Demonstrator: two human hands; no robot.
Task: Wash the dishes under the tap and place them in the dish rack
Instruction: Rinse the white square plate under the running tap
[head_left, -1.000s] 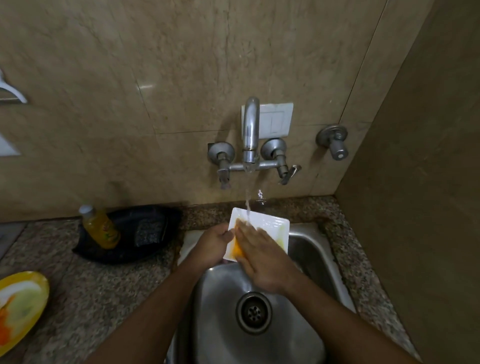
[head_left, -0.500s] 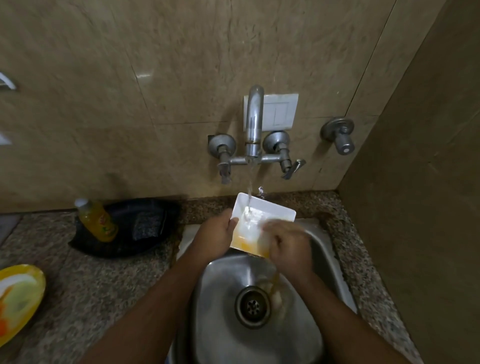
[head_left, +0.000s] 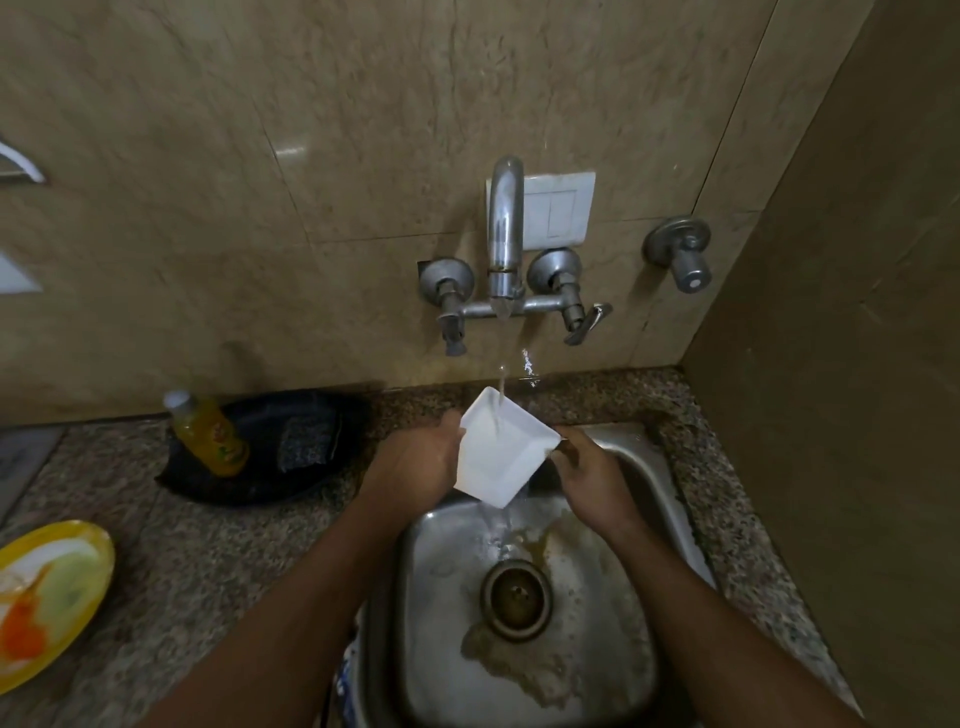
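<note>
Two hands: the left hand (head_left: 415, 462) and the right hand (head_left: 589, 470) both held the white dish (head_left: 496, 457), fingers curled on its edges
Dish: tilted above the sink (head_left: 649, 467), under the tap (head_left: 505, 244)
Water: it fell into the dish and ran off its low corner
Sink: wet, with brown-yellow mess by the drain (head_left: 517, 597)
Black tray (head_left: 260, 483): held a yellow bottle (head_left: 205, 434) and a scrub pad (head_left: 306, 441)
Yellow plate (head_left: 52, 597): on the counter, with orange food left on it

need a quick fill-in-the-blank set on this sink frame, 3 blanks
1. Water from the tap lands on the white ____ dish.
2. The left hand and right hand hold the dish over the ____.
3. The yellow plate lies on the ____.

Missing words: square; sink; counter
</note>
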